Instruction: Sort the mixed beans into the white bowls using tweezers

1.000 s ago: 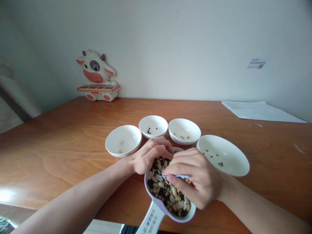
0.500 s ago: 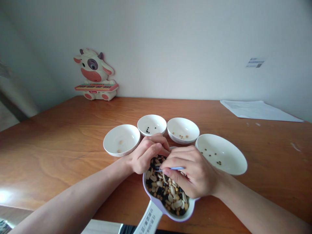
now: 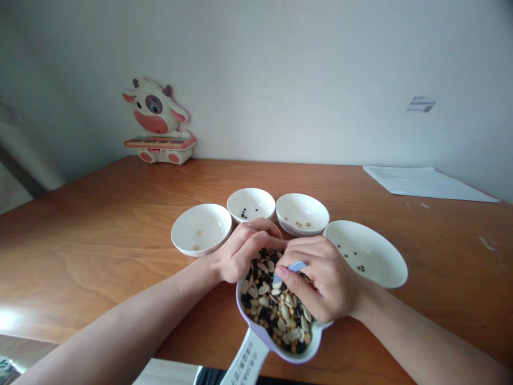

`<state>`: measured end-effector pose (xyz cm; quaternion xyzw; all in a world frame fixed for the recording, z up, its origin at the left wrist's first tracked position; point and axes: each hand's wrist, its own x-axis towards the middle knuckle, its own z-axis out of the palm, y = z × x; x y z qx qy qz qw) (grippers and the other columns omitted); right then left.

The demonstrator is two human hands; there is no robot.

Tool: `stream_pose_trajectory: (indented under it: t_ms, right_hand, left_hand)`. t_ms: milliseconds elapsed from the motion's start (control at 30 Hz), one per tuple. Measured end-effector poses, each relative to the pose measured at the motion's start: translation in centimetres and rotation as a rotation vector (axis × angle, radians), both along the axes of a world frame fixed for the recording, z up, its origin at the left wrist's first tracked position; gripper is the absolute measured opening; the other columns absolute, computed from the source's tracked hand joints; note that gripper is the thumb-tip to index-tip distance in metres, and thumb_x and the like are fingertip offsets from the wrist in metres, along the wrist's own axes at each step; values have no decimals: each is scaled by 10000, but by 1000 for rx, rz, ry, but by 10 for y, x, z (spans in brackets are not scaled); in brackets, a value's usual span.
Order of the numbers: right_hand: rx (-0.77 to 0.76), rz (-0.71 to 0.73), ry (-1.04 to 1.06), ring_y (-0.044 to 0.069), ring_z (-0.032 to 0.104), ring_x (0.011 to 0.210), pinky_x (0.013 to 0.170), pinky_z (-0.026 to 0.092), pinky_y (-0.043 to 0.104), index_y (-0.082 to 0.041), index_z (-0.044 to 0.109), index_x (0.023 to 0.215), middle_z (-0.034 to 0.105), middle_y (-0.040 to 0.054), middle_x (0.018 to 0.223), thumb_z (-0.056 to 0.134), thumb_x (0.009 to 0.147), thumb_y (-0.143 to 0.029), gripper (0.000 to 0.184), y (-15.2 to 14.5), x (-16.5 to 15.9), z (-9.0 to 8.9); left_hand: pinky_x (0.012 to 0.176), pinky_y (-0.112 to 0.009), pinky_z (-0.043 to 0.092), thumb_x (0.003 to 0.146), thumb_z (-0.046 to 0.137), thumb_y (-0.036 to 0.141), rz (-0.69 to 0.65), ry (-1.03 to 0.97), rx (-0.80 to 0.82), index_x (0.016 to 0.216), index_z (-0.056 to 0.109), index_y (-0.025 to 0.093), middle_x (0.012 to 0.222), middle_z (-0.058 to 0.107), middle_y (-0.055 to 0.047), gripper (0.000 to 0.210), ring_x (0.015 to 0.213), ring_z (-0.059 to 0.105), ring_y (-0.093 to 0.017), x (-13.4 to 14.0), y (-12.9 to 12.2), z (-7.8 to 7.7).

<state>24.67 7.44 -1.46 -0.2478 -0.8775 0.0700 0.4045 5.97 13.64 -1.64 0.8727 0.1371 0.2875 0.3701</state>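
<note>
A white pan with a lilac rim (image 3: pixel 240 310) holds a mix of pale peanuts, black beans and small yellowish beans. Its labelled handle (image 3: pixel 247 357) points toward me. My left hand (image 3: pixel 244 250) is closed over the pan's far left rim, its fingertips partly hidden. Pinched between the thumb and fingers of my right hand (image 3: pixel 320 278) are blue tweezers (image 3: pixel 297 266). Their tips point down among the beans on the pan's left-middle side; whether they grip anything I cannot tell. My right hand rests above the pan's right side and hides part of it.
Beyond the pan stand a left bowl (image 3: pixel 200 219) with a few pale pieces, a bowl (image 3: pixel 252 197) with black beans, a bowl (image 3: pixel 302 205) with yellowish beans, and a right bowl (image 3: pixel 380 256) with small dark greenish beans. A cow toy keyboard (image 3: pixel 160 141) and paper sheets (image 3: pixel 425 181) lie farther back.
The tweezers in my right hand have turned from nearly level to tilted, tips down into the beans. My left hand stays at the rim.
</note>
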Motion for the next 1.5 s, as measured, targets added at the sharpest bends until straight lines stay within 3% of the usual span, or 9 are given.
stream_pose_trajectory:
  t_ms: [167, 367, 533, 633, 800, 1000, 1233, 1400, 1500]
  right_hand:
    - [37, -121, 78, 130, 542, 555, 565, 417, 266, -148, 552, 654, 597, 31, 595, 514, 867, -77, 227, 1, 3, 3]
    - [-75, -315, -30, 158, 612, 650, 621, 437, 278, -146, 609, 725, 668, 48, 705, 502, 915, -160, 218, 4, 2, 0]
    - [-93, -297, -33, 124, 479, 513, 531, 347, 274, -178, 461, 567, 512, 6, 541, 479, 906, -188, 340, 1, -1, 0]
    - [-80, -301, 32, 118, 478, 512, 526, 345, 265, -176, 483, 580, 518, 7, 545, 474, 917, -184, 337, -1, -3, 2]
    - [-153, -304, 35, 122, 569, 612, 583, 384, 253, -167, 567, 690, 666, 33, 721, 474, 945, -184, 273, 0, -5, 0]
    - [-146, -305, 22, 104, 412, 477, 501, 298, 267, -184, 414, 541, 431, -18, 504, 470, 917, -209, 380, -1, -4, 0]
    - [-218, -138, 30, 134, 598, 653, 635, 442, 259, -145, 634, 755, 670, 35, 714, 503, 921, -165, 212, -1, -5, 1]
    - [-173, -216, 35, 115, 448, 491, 508, 333, 267, -174, 480, 542, 485, -1, 512, 477, 903, -192, 362, -1, -4, 1]
    - [-150, -262, 103, 117, 459, 492, 502, 337, 259, -173, 510, 575, 499, 4, 522, 465, 916, -199, 346, -2, -2, 3]
  left_hand:
    - [1082, -331, 358, 999, 229, 267, 38, 42, -164, 1168, 709, 151, 1278, 631, -84, 522, 1185, 556, -251, 4, 1, -1]
    - [1026, -358, 422, 949, 333, 257, 161, 4, -454, 1154, 715, 134, 1198, 701, -64, 451, 1147, 596, -277, 7, 5, -16]
    - [1047, -393, 405, 911, 385, 338, 119, -170, -1014, 1102, 723, 67, 1175, 710, -120, 473, 1174, 585, -318, 14, 4, -23]
    - [1003, -426, 424, 873, 387, 366, 114, -219, -1213, 1040, 733, 28, 1055, 745, -158, 512, 1045, 649, -331, 18, 4, -25]
    - [910, -425, 463, 829, 410, 377, 105, -218, -1279, 999, 732, -7, 910, 763, -181, 529, 915, 686, -332, 20, 6, -25]
    - [862, -409, 475, 817, 416, 367, 103, -192, -1341, 1002, 729, -17, 903, 760, -195, 528, 843, 699, -321, 20, 5, -19]
    - [839, -366, 467, 821, 407, 337, 142, -212, -1322, 967, 742, -12, 875, 765, -178, 505, 809, 694, -291, 20, 5, -20]
    - [881, -414, 461, 819, 408, 351, 116, -189, -1329, 1019, 727, -18, 907, 760, -194, 527, 825, 695, -314, 20, 6, -21]
    - [879, -430, 464, 810, 411, 364, 97, -184, -1330, 1017, 728, -15, 918, 758, -198, 536, 815, 695, -322, 20, 5, -20]
